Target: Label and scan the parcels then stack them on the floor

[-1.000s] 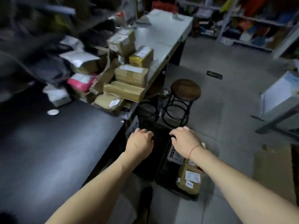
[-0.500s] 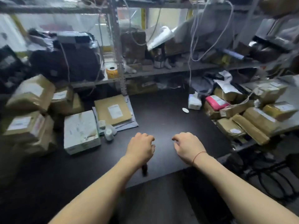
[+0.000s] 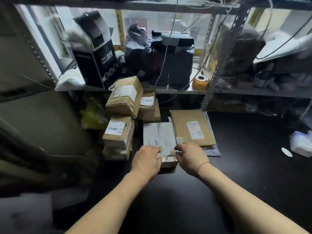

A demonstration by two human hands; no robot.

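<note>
Parcel (image 3: 159,137) sits on the counter (image 3: 236,166), just left of the brown mailer (image 3: 192,127). The left hand (image 3: 146,159) and right hand (image 3: 190,157) curl their fingers round its near corners. That glossy wrap could slip and drag the mailer.

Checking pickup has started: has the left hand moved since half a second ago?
Yes. The left hand went left: then over table in front of the flat brown envelope, now gripping the near end of the grey-wrapped parcel beside it.

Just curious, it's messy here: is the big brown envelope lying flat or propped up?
Lying flat: the brown envelope shows its broad face, white label up, atop a grey mailer.
</note>
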